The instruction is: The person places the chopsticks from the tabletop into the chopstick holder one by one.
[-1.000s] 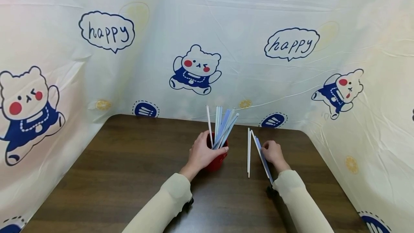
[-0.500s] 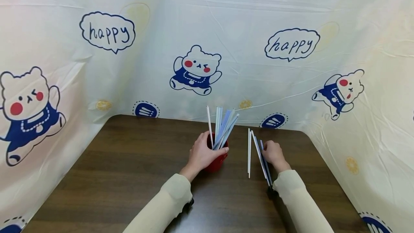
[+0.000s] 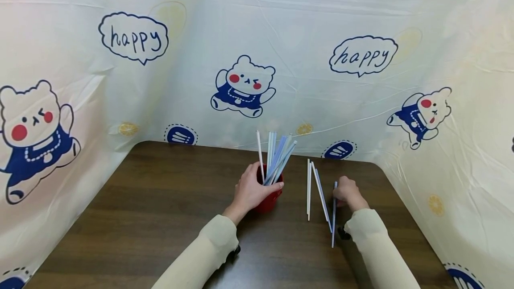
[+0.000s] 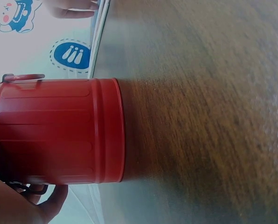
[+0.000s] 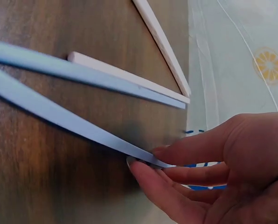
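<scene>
Left hand (image 3: 252, 189) on the bucket (image 4: 55, 130), curled round its left side near the rim, thumb coming across the front. The bucket, red with ribbed walls, stands upright on the table (image 3: 160, 195), well loaded: one white straw (image 3: 260, 157) leans off alone at the left of the opening, while a bundle of straws (image 3: 276, 156) in pale and deeper blue fans out to the right of it.

Over to the right hand (image 3: 347, 191), and it's a narrow pinch, thumb on one side and fingers on the other, right at the far end of a blue straw (image 3: 333, 222). That straw runs back toward the person; whether its whole length touches the table, I can't tell.

Just to the left, another blue straw (image 5: 92, 76) lies slanted on the table, right alongside a white one (image 5: 120, 72). Further left, between those and the bucket, two more white straws (image 3: 308, 186) lie side by side, nearly straight up and down from the head view, their far ends close to that slanted pair.

Pale sleeves (image 3: 213, 244) on both arms, and behind it all hangs a light sheet (image 3: 180, 88) printed with bears and "happy" bubbles.
</scene>
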`<action>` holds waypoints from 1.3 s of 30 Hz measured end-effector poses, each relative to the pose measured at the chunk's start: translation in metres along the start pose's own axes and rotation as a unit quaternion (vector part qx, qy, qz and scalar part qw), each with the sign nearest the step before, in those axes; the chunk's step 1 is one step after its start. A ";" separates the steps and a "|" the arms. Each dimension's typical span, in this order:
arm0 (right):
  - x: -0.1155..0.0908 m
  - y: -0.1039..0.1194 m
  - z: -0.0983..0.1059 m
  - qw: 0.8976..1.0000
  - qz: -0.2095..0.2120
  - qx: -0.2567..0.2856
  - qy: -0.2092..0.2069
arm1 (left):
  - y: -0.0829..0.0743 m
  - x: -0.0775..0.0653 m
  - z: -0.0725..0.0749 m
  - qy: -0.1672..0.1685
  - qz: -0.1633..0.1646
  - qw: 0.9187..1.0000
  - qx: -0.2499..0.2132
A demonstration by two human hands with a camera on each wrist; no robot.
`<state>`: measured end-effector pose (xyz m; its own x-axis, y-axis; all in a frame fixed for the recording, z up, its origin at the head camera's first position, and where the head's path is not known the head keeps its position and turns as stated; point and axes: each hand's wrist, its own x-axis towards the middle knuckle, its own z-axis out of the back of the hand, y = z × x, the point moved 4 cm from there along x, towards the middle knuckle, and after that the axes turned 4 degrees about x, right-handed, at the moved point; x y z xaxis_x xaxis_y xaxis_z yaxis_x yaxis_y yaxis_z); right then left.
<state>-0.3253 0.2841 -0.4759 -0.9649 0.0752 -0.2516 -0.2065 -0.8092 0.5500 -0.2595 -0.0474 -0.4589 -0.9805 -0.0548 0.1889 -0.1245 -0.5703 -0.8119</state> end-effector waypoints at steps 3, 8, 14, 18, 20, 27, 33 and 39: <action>-0.001 -0.006 0.002 0.999 -0.021 0.048 0.010 | 0.000 0.000 0.000 -0.001 -0.001 1.000 0.000; -0.003 -0.014 0.004 0.992 -0.034 0.119 0.024 | 0.001 0.000 -0.001 -0.002 0.000 1.000 -0.001; -0.005 -0.020 0.004 0.980 -0.039 0.188 0.046 | 0.002 0.001 0.000 -0.002 0.000 1.000 -0.005; -0.005 -0.025 0.003 0.970 -0.030 0.231 0.064 | 0.002 0.001 0.000 -0.002 0.000 1.000 -0.004; -0.006 -0.027 0.003 0.967 -0.026 0.244 0.072 | 0.002 0.001 0.000 -0.003 0.001 1.000 -0.003; -0.006 -0.032 0.003 0.952 -0.022 0.294 0.080 | 0.002 0.000 -0.001 -0.005 0.000 1.000 -0.003; -0.005 -0.026 0.005 0.936 -0.012 0.349 0.055 | 0.002 0.000 -0.002 -0.005 0.000 1.000 -0.002; -0.006 -0.007 0.013 0.920 0.027 0.392 0.008 | 0.001 0.000 -0.001 -0.002 0.001 1.000 -0.003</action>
<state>-0.3203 0.2971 -0.4678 -0.9759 0.0331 -0.2157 -0.2182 -0.1430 0.9654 -0.2600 -0.0474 -0.4598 -0.9802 -0.0592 0.1887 -0.1230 -0.5647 -0.8161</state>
